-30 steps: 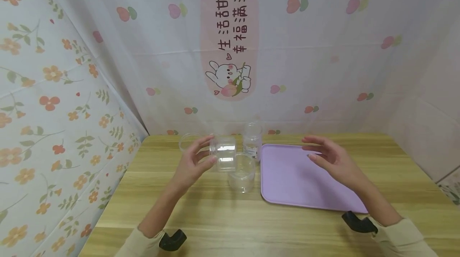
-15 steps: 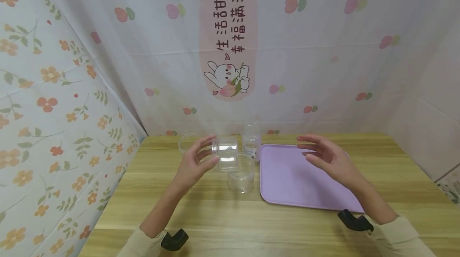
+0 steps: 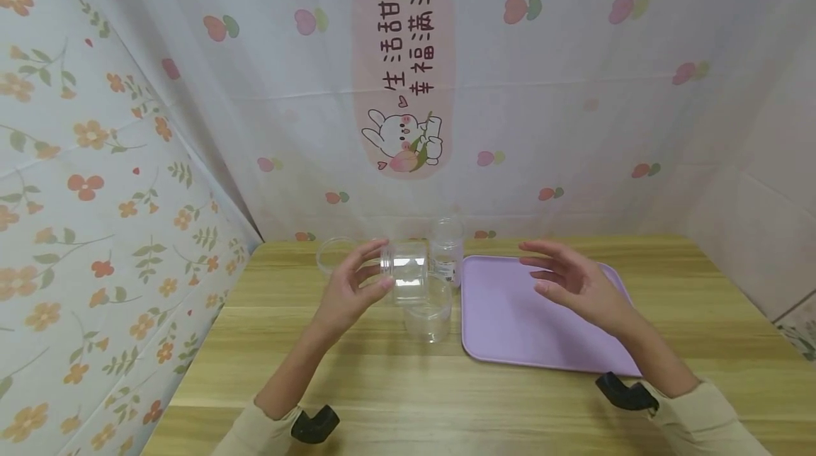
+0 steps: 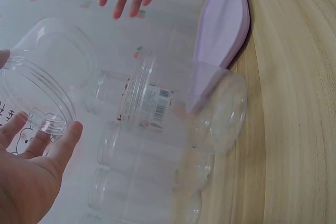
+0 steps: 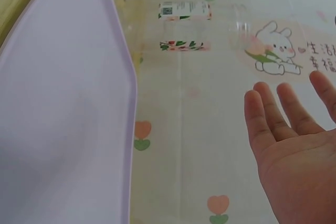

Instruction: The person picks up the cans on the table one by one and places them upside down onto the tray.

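Note:
My left hand point(image 3: 344, 300) holds a clear plastic jar point(image 3: 409, 273) on its side above the table, thumb and fingers around its threaded mouth end. In the left wrist view the jar's open mouth point(image 4: 39, 95) faces back toward the palm. Below and just behind it stands a wider clear jar point(image 3: 427, 325) with an open top. A labelled clear container point(image 3: 446, 265) stands farther back. My right hand point(image 3: 576, 289) hovers over the purple tray point(image 3: 503, 332), fingers loosely bent and apart, holding nothing.
Further clear jars point(image 4: 142, 195) line up in the left wrist view, and a round clear rim point(image 3: 321, 258) shows behind my left hand. The wooden table point(image 3: 408, 399) ends at a printed curtain point(image 3: 574, 123) at the back; a flowered cloth point(image 3: 102, 229) hangs at the left.
My left hand has shifted slightly right with the jar. The right hand has drifted a little left above the tray.

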The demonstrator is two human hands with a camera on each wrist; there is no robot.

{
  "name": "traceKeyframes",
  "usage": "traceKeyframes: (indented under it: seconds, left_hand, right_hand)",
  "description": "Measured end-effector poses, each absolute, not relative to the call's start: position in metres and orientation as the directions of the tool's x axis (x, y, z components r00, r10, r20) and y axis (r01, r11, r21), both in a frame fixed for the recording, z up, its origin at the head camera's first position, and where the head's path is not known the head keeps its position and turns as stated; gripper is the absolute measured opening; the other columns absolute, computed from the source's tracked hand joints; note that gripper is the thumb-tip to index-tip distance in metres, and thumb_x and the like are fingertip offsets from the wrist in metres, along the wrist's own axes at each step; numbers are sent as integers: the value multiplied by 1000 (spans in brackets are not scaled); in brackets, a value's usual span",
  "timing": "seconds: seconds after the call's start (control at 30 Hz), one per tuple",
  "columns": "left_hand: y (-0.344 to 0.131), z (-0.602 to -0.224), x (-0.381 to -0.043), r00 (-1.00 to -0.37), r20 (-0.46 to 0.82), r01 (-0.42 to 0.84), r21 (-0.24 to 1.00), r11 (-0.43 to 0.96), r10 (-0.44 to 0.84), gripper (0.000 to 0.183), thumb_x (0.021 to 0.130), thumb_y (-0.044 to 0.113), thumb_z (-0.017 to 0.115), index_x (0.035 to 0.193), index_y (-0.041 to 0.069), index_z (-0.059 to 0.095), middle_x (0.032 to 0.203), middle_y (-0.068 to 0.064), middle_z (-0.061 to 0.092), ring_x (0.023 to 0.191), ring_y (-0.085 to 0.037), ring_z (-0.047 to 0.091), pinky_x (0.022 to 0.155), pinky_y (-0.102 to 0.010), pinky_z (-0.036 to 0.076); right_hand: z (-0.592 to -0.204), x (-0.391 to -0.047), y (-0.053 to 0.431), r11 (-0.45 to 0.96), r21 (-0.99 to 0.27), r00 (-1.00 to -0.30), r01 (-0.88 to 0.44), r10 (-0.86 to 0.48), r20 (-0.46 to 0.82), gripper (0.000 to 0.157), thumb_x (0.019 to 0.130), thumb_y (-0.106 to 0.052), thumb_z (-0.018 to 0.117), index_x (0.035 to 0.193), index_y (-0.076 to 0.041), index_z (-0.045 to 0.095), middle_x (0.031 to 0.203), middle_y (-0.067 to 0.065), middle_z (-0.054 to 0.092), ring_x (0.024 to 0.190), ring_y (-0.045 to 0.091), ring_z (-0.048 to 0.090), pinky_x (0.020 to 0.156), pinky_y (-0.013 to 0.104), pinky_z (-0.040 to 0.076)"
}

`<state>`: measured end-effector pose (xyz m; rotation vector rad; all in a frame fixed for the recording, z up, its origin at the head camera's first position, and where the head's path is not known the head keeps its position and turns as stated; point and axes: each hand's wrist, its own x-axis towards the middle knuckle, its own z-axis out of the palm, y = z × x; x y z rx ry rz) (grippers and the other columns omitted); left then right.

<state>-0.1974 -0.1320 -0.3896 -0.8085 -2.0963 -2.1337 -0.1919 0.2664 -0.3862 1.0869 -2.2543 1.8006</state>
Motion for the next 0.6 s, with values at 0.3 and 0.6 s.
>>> traceKeyframes:
  seconds: [0.3, 0.6]
  left_hand:
    - [-128, -388, -198, -857, 398, 391, 916, -88, 329, 61, 91, 5, 71, 148, 3, 47, 147, -18, 45, 123, -46, 52, 91, -41, 56]
    - [-117, -389, -200, -852, 406, 388, 914, -121, 330, 61, 91, 4, 71, 147, 1, 47, 145, -18, 46, 122, -43, 54, 90, -43, 56]
  right_hand:
    - [-385, -195, 258, 22, -843, -737, -537, -499, 456, 68, 89, 21, 61, 151, 9, 35, 153, 27, 38, 135, 42, 44, 106, 41, 45]
    - [-387, -196, 249, 28, -834, -727, -551, -507, 463, 71, 89, 20, 63, 152, 7, 34, 151, 31, 36, 134, 45, 44, 106, 40, 45]
